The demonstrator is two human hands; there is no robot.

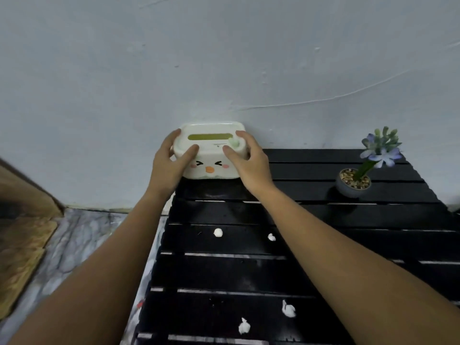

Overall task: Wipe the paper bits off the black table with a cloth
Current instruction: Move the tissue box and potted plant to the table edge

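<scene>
Wall (224, 58): pale, standing right behind the tissue box.
Table (323, 220): black slats w/ gaps, stretching from the tissue box toward the camera and off to its right.
Tissue box (210, 150): white, green slot on top, cartoon face on the front; sitting at the far left corner of the table, back touching the wall.
Left hand (169, 165): gripping the box's left end, fingers (174, 135) spread over its top edge, thumb lying on the lid.
Right hand (251, 160): gripping the box's right end, fingers spread, thumb resting on the lid.
Potted plant (353, 183): grey pot, purple flowers, standing well to the right of the box.
Paper bits (218, 232): four white wads lying on the table in front of the box, two nearer to it, two farther toward the camera.
Cloth: not showing in view.
</scene>
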